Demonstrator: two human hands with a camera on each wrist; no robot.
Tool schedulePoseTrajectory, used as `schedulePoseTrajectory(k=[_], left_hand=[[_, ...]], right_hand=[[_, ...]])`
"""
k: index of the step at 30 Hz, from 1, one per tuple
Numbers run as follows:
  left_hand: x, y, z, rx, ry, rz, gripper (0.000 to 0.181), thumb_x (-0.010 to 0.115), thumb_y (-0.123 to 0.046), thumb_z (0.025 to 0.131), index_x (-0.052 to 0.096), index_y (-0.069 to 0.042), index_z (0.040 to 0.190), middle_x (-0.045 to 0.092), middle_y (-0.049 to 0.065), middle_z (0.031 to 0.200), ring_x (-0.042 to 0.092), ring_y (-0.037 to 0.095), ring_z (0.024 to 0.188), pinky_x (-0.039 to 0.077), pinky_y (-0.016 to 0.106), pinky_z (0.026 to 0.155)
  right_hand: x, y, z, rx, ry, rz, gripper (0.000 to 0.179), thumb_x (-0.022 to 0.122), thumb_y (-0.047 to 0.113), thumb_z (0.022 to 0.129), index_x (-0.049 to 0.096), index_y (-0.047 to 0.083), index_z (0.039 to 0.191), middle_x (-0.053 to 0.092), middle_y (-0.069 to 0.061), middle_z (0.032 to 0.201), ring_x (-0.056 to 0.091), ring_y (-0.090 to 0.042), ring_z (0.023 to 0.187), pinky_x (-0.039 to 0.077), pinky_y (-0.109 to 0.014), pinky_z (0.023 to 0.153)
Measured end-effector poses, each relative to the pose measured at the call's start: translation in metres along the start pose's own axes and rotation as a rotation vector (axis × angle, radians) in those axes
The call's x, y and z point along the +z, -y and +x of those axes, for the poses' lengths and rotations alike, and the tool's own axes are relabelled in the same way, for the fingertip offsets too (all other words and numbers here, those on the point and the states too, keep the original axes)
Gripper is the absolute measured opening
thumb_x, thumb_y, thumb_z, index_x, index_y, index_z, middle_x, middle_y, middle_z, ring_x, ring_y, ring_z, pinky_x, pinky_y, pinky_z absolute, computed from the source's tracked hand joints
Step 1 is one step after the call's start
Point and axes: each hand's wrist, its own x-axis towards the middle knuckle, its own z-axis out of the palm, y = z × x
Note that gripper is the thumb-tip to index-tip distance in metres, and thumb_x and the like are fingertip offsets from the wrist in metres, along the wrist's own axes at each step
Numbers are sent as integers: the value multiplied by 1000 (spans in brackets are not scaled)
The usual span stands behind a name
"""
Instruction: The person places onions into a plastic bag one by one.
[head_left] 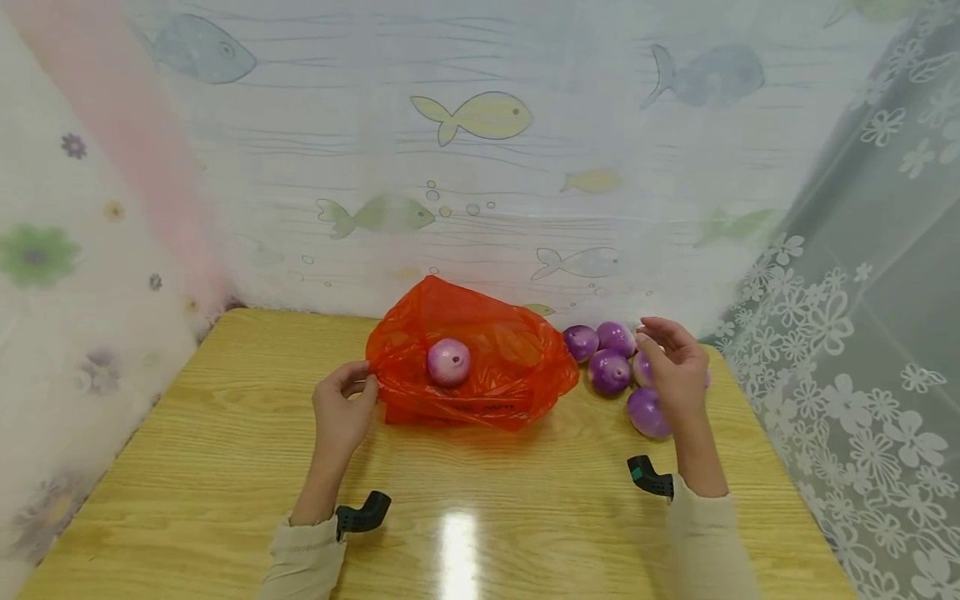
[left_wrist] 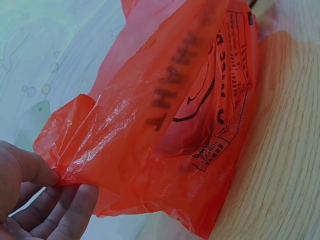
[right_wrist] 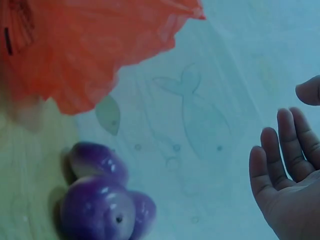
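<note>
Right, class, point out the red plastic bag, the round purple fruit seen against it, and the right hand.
Red plastic bag (left_wrist: 130, 145): left wrist view, plain plastic beside large letters.
Round purple fruit (head_left: 447, 364): head view, pale face.
Right hand (right_wrist: 296, 179): right wrist view, base of fingers.

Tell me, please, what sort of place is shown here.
Probably a small indoor work corner, perhaps at home: a wood-grain table stands before a fish-printed sheet, with a grey flower-patterned sheet to the right. The exact room cannot be told.

Yellow wood-grain table (head_left: 525, 500) | on it: crumpled translucent red plastic bag (head_left: 495, 350), black-printed | just right of bag: clustered glossy purple-and-white round fruits (head_left: 609, 372)
</note>
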Motion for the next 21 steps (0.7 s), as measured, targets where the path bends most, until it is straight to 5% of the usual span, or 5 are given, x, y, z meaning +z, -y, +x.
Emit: schedulePoseTrajectory(k=[6, 11, 15, 21], left_hand=[[0, 0, 0, 11, -6, -14, 21, 58, 7, 96, 67, 13, 113, 67, 30, 105, 63, 2, 75, 56, 12, 64], [0, 0, 0, 13, -9, -19, 21, 58, 7, 95, 67, 13, 113, 67, 29, 104, 63, 0, 74, 57, 14, 63], [0, 0, 1, 4, -5, -23, 21, 58, 6, 96, 66, 12, 115, 66, 28, 104, 64, 0, 74, 60, 20, 65], [-1, 1, 1, -4, -2, -42, 20, 58, 4, 97, 66, 12, 115, 66, 29, 103, 65, 1, 73, 61, 23, 65]], right_hand=[[-26, -26, -4, 54, -13, -139, 19, 69, -1, 93, 72, 5, 111, 69, 8, 95, 64, -5, 91, 52, -11, 79], [-44, -44, -12, 138, 19, -388, 37, 73, 9, 93, 63, -6, 126, 63, 0, 119, 57, -11, 105, 47, -10, 85], [-56, -52, -19, 220, 68, -554, 52, 73, 16, 94, 56, -4, 138, 51, -16, 142, 49, -27, 124, 42, -26, 97], [-68, -60, -28, 270, 120, -611, 64, 74, 17, 92, 46, -5, 145, 40, -28, 151, 36, -44, 137, 33, -57, 109]])
